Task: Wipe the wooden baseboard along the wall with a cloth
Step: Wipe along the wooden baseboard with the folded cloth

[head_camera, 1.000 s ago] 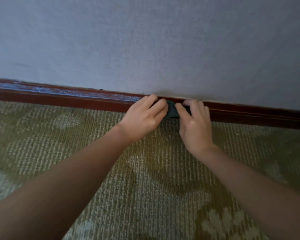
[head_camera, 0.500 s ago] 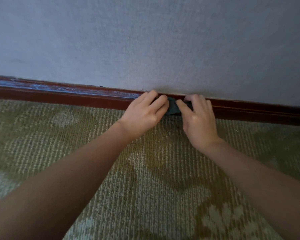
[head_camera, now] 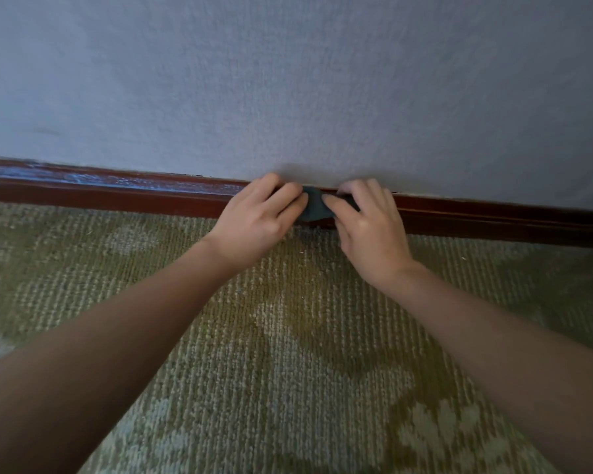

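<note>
Head view: a small, bunched, dark teal cloth [head_camera: 314, 208] is being pressed against the front face of a long, dark reddish-brown wooden baseboard [head_camera: 117, 200], roughly midway along its visible length. The left hand [head_camera: 259, 222] is gripping the cloth's left end, with its bent fingers lying over the baseboard's top edge. The right hand [head_camera: 368, 227] is gripping the right end, with its thumb lying flat on the fabric and its fingers curling over the same top edge. The two hands are sitting close together, and only a narrow patch of cloth is showing between them. A pale, dusty streak [head_camera: 100, 179] is running along the baseboard's upper ledge to the left of the hands. A grey-blue textured wall [head_camera: 288, 80] is rising directly above the baseboard, and an olive-green looped carpet with a pale pattern [head_camera: 288, 336] is meeting its lower edge.
</note>
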The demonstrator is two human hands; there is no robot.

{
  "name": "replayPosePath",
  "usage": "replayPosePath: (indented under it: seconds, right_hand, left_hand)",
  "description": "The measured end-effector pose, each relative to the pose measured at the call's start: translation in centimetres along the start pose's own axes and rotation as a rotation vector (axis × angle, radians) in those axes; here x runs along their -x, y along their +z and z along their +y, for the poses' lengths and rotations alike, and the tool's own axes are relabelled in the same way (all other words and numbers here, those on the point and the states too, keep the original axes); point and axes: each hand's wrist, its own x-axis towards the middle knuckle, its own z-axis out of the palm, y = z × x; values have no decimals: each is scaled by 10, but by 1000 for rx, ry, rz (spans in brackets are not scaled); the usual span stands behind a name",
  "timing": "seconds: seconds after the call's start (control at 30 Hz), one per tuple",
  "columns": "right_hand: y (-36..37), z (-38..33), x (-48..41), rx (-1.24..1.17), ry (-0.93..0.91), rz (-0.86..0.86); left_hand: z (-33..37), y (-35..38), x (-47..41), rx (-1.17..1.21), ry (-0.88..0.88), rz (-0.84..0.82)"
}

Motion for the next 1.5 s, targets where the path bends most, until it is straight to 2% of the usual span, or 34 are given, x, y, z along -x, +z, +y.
replayPosePath:
  seconds: [0.1,0.23,0.4,0.6,0.73,0.97,1.1,1.3,1.5]
  right_hand:
    - [5,-1,0,52,-34,-34]
    - [6,-9,1,9,55,-25]
    - [-1,-16,14,-32,32,-100]
    - [-1,-14,-4,-10,31,-16]
    - [11,-9,-6,61,-51,-9]
    - [15,-9,-5,55,-55,-16]
    - [1,6,2,94,-71,-44]
    - [-4,3,3,38,32,-15]
    - [3,-3,-7,4,10,-15]
  left_hand:
    - [4,3,3,22,-56,-27]
    - [13,3,-1,94,-169,-28]
    - [15,-5,11,103,-82,-61]
    - [6,-6,6,47,-121,38]
    - [2,2,10,9,-90,18]
    - [8,2,4,53,-143,14]
    - [16,6,-10,10,-53,52]
    - [12,6,-16,-72,85,62]
    - [5,5,-2,-71,-22,108]
